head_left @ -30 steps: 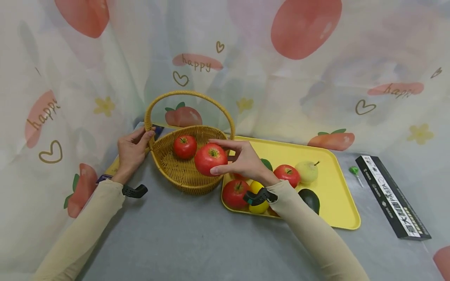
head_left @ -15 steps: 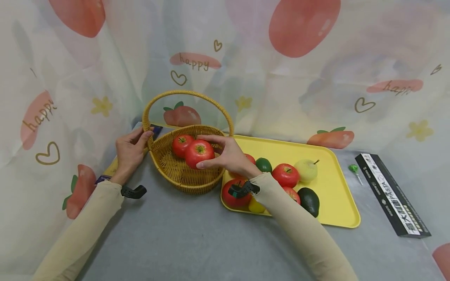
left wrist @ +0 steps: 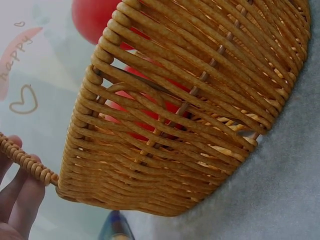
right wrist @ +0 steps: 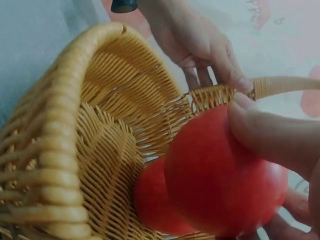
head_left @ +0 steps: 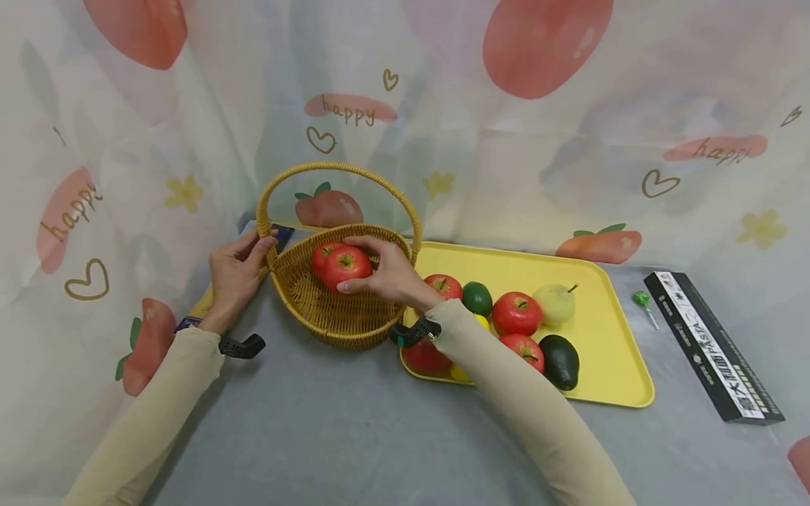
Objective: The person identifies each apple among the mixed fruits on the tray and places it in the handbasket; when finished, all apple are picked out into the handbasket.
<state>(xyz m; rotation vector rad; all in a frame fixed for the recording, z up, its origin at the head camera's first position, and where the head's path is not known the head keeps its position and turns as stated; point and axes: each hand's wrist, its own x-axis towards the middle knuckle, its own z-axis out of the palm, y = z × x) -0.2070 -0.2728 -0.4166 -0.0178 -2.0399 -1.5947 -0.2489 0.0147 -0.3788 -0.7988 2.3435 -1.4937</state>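
A yellow wicker basket (head_left: 316,313) with a tall arched handle stands left of centre. My left hand (head_left: 235,270) pinches the base of its handle (head_left: 263,211) between thumb and fingers. In my right hand (head_left: 395,274) is a red apple (head_left: 348,267), held over the basket's inside with the thumb at its near side. Another red apple (right wrist: 157,200) lies in the basket, partly hidden behind the held one. Through the weave in the left wrist view, red of an apple (left wrist: 145,97) shows, and my left fingers (left wrist: 27,200) wrap the handle.
To the right, a yellow tray (head_left: 614,351) bears several red apples (head_left: 517,313), a pale pear (head_left: 555,304), an avocado (head_left: 560,362), a green fruit (head_left: 477,299) and something yellow under the right arm. Beyond it lie a green lollipop (head_left: 642,300) and a black pasta box (head_left: 715,351).
My right hand has carried the apple leftward and deeper into the basket, next to the other apple. The left hand has kept its grip on the handle.
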